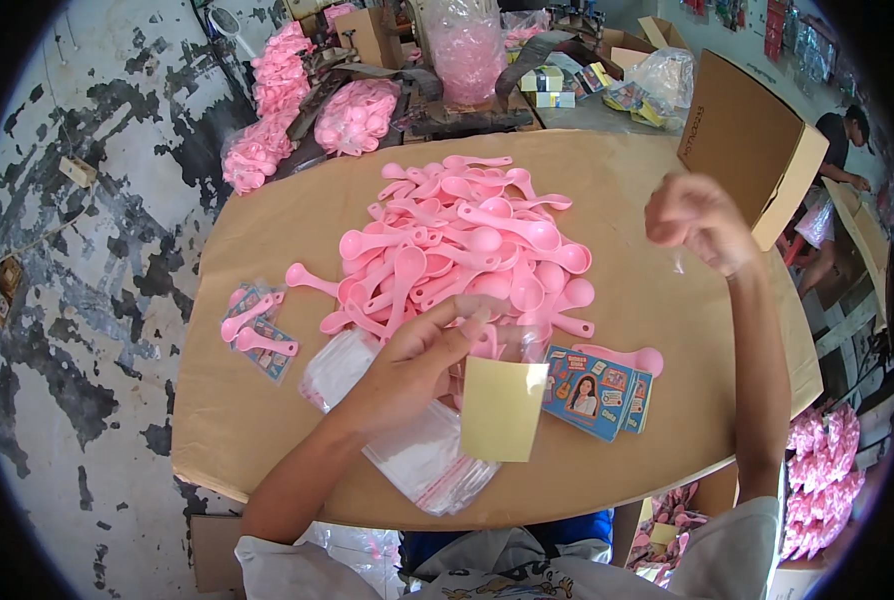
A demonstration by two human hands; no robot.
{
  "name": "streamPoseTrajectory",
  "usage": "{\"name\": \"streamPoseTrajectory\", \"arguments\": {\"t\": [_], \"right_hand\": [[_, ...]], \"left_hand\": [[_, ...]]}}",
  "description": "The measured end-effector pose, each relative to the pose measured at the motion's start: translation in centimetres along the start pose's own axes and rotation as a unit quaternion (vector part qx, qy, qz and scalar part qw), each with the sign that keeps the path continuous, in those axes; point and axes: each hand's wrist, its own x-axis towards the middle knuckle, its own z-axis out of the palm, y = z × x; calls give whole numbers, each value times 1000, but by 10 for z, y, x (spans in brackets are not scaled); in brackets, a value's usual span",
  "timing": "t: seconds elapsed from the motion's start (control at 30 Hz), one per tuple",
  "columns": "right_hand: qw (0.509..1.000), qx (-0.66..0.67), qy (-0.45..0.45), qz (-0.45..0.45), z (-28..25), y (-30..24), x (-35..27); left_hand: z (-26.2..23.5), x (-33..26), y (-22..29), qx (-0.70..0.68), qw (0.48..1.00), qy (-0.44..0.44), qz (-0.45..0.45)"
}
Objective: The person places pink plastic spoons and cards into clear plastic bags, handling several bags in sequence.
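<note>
My left hand (423,352) is over the front of the pink spoon pile (467,235), its fingers pinching a clear plastic bag (535,345). A card (504,412), pale yellow side up, hangs at the bag; I cannot tell whether a spoon is inside too. My right hand (699,218) is raised above the table's right side, closed and smeared by motion. Below it shows a small clear scrap (678,262), but its hold is unclear. Flat clear bags (432,460) lie under my left forearm. Blue printed cards (592,395) are stacked to the right, with a pink spoon (632,358) behind them.
Bagged spoons with cards (260,330) lie at the table's left. An open cardboard box (747,140) stands at the back right. Below the front right edge, another box (712,495) holds packed pieces. Sacks of pink goods (357,115) sit behind; a co-worker (842,150) is far right.
</note>
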Motion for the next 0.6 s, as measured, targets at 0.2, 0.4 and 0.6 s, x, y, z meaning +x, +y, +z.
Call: {"name": "streamPoseTrajectory", "arguments": {"t": [0.2,0.4,0.6], "right_hand": [[791,-576,206,-7,-21,35,-12],[987,-152,-54,-7,108,-8,-5],[995,61,-4,81,147,8,-13]], "left_hand": [[-1,6,-4,-23,999,41,-11],[2,4,-9,-46,996,79,-13],[7,8,-8,-19,997,74,-19]]}}
